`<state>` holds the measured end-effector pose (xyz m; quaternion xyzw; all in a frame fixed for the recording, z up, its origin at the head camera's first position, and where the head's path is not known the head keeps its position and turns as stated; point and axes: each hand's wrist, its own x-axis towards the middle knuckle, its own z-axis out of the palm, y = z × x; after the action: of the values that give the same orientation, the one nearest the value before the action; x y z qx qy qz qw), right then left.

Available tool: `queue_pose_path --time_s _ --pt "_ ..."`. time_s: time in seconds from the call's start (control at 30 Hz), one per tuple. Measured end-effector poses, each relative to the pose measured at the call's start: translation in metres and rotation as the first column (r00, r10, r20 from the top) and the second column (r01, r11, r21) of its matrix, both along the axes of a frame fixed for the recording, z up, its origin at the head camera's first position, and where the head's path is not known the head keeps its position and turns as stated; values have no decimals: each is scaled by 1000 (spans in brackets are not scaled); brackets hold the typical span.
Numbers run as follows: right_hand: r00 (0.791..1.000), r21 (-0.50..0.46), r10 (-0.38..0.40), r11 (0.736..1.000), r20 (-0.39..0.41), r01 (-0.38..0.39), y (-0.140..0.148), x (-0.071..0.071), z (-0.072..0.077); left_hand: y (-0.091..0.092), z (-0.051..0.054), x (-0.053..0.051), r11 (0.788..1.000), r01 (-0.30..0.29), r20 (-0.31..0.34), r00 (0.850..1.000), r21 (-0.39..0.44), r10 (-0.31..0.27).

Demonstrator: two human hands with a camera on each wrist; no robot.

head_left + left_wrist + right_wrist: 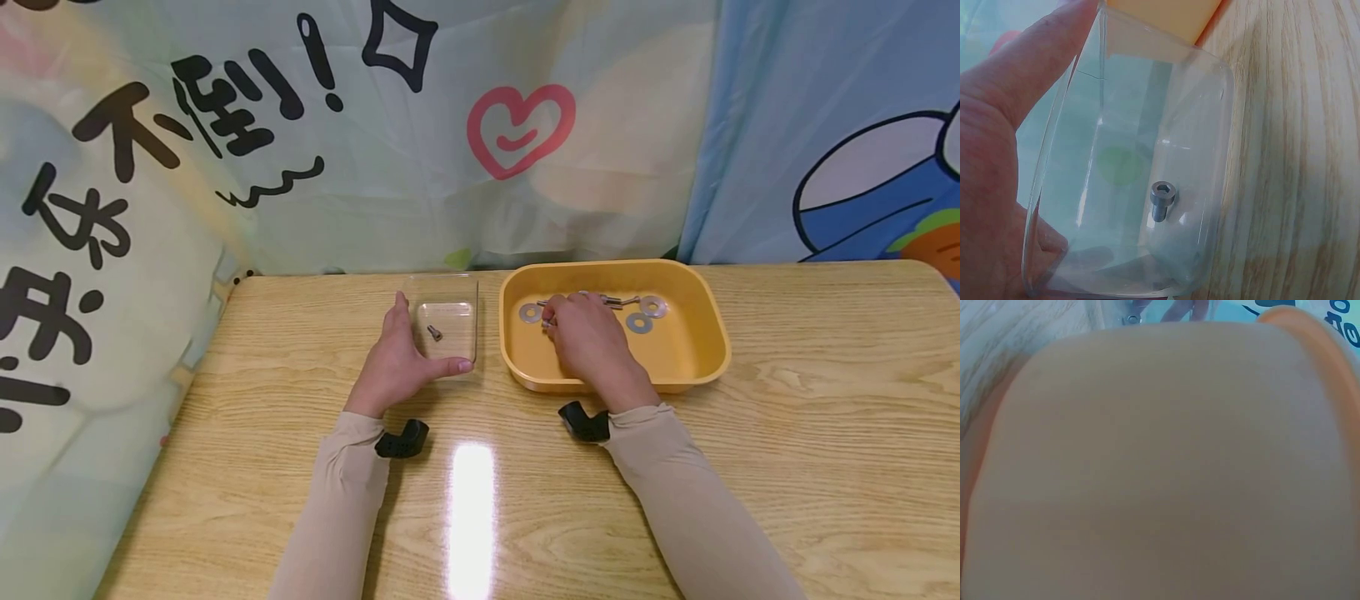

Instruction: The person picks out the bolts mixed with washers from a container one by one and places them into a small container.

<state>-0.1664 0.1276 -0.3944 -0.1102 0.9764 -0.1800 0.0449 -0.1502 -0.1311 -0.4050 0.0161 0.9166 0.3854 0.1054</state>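
My left hand grips a clear plastic box from its left, thumb at the near side and fingers along the left wall. Inside the box lies one socket head screw, its hex recess facing the left wrist camera. My right hand reaches into a yellow tray, fingers bent down among small metal parts. A bit of metal shows at its fingertips; whether they pinch it is hidden. In the right wrist view the tray's wall blocks the hand.
Several flat washers and screws lie in the tray around my right hand. The tray stands just right of the box on a wooden table. A printed cloth hangs behind the table's far edge.
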Motion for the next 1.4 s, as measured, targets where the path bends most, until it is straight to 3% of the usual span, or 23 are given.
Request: queue_pose_path --time_s 1.4 --pt "986 -123 22 991 -166 -43 -8 7 11 0 0 1 1000 -1 -1 1000 -4 1"
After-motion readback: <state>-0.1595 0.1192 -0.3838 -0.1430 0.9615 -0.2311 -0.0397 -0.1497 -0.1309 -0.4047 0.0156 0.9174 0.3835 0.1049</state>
